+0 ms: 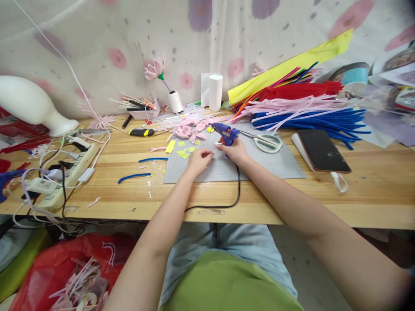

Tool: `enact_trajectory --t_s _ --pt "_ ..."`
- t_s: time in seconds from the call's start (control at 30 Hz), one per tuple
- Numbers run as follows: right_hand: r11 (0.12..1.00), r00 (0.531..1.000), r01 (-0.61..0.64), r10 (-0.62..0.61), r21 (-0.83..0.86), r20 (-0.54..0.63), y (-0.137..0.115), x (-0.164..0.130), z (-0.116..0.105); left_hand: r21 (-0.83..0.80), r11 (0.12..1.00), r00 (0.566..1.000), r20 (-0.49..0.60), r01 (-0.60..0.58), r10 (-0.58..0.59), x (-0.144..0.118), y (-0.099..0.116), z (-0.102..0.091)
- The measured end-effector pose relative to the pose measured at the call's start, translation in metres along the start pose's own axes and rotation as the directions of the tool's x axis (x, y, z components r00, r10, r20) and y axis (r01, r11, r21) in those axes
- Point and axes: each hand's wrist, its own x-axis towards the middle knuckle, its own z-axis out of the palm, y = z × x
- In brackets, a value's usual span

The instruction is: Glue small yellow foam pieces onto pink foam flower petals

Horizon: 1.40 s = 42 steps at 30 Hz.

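Observation:
In my right hand [238, 152] is a blue hot glue gun [228, 133], held above the grey cutting mat [272, 166]. A small white bit shows by its fingertips. My left hand [199, 160] is just left of it, fingers pinched together; what they hold, if anything, is too small to make out. Beyond both hands lie pink fuzzy petals [186, 131]. Small yellow-green paper squares [183, 153] are scattered next to my left hand. A pair of scissors [268, 144] with pale handles rests to the right of the glue gun.
Bundles of blue [308, 120] and red pipe cleaners [298, 90] lie at the back right, near a phone [322, 150]. A power strip [69, 172] with tangled cables stands left. A utility knife [141, 132] and a pink flower [154, 70] on a spool are behind. The black cord [239, 185] loops frontward.

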Motion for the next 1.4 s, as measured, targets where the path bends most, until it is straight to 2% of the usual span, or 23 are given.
enact_trajectory --t_s 0.1,0.23,0.3,0.4,0.6,0.77,1.27,1.4 --pt "0.999 1.000 -0.025 0.024 0.043 0.003 -0.005 0.001 -0.019 -0.145 0.986 0.993 -0.066 0.085 -0.095 -0.003 0.006 -0.005" --pt "1.000 0.978 0.012 -0.011 -0.007 0.207 -0.010 -0.001 -0.048 -0.334 0.929 0.965 -0.147 0.159 -0.218 -0.010 0.012 -0.020" --pt "0.997 0.953 0.033 -0.010 -0.071 0.302 -0.012 -0.004 -0.053 -0.371 0.910 0.953 -0.159 0.186 -0.260 -0.013 0.013 -0.026" --pt "0.990 0.927 0.035 0.019 -0.136 0.374 -0.014 -0.008 -0.047 -0.379 0.903 0.946 -0.161 0.204 -0.281 -0.013 0.012 -0.030" --pt "0.979 0.936 0.054 0.020 -0.199 0.352 -0.009 -0.008 -0.029 -0.357 0.914 0.947 -0.173 0.195 -0.270 -0.011 0.010 -0.026" --pt "0.971 0.934 0.056 0.031 -0.232 0.355 -0.006 -0.007 -0.029 -0.345 0.919 0.948 -0.180 0.190 -0.263 -0.011 0.011 -0.025" --pt "0.980 0.933 0.054 0.019 -0.192 0.359 -0.008 -0.008 -0.025 -0.325 0.928 0.948 -0.193 0.180 -0.251 -0.009 0.008 -0.024" --pt "0.972 0.932 0.039 0.049 -0.233 0.358 -0.008 -0.007 -0.026 -0.327 0.927 0.947 -0.194 0.184 -0.256 -0.010 0.008 -0.024"
